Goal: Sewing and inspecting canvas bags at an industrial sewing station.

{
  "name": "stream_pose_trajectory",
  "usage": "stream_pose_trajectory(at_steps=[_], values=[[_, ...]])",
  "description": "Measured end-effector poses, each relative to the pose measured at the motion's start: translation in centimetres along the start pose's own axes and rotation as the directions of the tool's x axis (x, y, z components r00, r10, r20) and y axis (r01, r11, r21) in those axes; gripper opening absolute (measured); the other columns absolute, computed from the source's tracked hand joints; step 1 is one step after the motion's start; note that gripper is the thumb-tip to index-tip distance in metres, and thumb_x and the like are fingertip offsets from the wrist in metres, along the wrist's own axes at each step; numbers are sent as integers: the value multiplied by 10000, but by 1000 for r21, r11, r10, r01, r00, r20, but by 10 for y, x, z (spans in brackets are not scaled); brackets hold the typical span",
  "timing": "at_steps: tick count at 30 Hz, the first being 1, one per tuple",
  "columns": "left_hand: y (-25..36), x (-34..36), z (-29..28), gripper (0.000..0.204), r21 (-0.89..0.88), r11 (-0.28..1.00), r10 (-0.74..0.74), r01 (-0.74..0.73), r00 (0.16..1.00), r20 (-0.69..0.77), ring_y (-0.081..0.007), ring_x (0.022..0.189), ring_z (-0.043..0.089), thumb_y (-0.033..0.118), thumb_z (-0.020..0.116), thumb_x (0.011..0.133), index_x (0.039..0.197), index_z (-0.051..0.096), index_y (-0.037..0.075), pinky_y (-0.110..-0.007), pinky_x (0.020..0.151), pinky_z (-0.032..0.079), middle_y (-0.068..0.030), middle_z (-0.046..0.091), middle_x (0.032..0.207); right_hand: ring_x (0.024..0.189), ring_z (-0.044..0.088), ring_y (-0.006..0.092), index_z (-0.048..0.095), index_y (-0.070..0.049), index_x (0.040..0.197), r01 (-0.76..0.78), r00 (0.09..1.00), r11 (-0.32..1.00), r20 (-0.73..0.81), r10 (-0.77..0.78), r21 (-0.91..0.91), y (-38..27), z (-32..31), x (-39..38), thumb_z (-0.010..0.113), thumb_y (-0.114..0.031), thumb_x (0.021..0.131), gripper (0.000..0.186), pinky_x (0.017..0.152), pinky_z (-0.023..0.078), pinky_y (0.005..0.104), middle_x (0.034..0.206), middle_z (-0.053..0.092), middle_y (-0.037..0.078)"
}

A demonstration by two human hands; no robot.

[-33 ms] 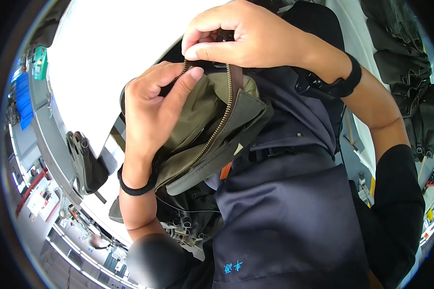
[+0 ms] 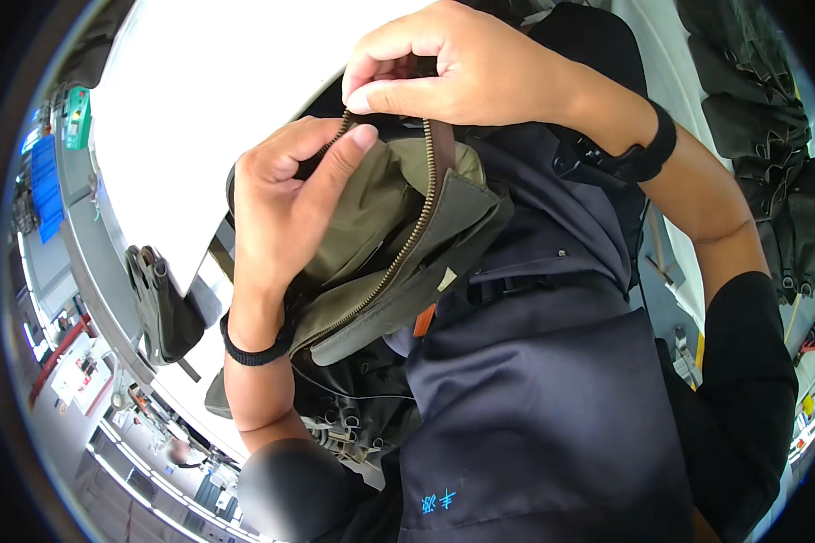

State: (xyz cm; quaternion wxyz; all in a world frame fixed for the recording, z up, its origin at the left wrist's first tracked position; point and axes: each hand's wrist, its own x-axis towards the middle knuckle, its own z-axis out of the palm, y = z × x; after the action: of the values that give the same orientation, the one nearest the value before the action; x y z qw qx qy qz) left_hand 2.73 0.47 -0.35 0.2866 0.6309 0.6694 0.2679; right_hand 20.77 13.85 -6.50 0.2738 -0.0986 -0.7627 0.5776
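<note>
An olive-green fabric bag (image 2: 362, 217) lies unzipped on my lap, its lighter lining showing. One row of brass zipper teeth (image 2: 407, 240) curves down its right side. At the bag's far left edge, my left hand (image 2: 285, 195) pinches the zipper edge between thumb and fingers. Just above it, my right hand (image 2: 453, 72) closes thumb and forefinger on the upper end of that same zipper edge. The fingertips of both hands are close together, and the bit between them is mostly hidden. A dark brown strip (image 2: 444, 145) runs beside the teeth below my right hand.
A white tabletop (image 2: 190, 81) spreads beyond my hands. Another dark bag (image 2: 161, 308) sits at its left edge. Several dark bags (image 2: 761, 136) are piled at the right. More dark bags with metal rings (image 2: 358, 398) lie under the open one. A person (image 2: 179, 451) is far off at lower left.
</note>
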Motion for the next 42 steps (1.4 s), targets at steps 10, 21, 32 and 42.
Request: stream_pose_trajectory(at_steps=[10,21,32,42], values=[[-6,-9,-15,107,170,982,98,-78,988,-116,-191,671,672,122,716,957,983,748,23,-310,618,538,-100,721,825,770,645,261,680,15,1007,-51,948,986,302,98,-158,-20,-1,10,761,-214,899,265,731,514,368,850,665,142],[77,-65,-122,255,830,401,696,-387,718,-1,-105,516,537,178,749,832,1007,669,10,-271,440,430,9,511,703,676,594,342,686,-4,871,363,929,858,74,-362,-364,-154,35,50,772,13,780,127,624,468,397,748,600,151],[7,22,-146,328,917,331,805,-221,573,-153,-215,794,649,84,736,750,1077,747,60,-320,662,540,-44,660,969,870,669,325,728,-76,1046,438,716,551,-96,-692,-711,-64,24,146,727,-61,748,298,795,497,445,915,718,101],[-27,17,-47,207,726,672,639,-145,608,-471,-225,793,683,-49,799,788,950,744,69,-343,667,541,-59,709,941,898,647,89,707,13,1189,-257,960,953,-67,271,159,-22,26,66,642,-207,1027,281,793,525,257,1022,740,56]])
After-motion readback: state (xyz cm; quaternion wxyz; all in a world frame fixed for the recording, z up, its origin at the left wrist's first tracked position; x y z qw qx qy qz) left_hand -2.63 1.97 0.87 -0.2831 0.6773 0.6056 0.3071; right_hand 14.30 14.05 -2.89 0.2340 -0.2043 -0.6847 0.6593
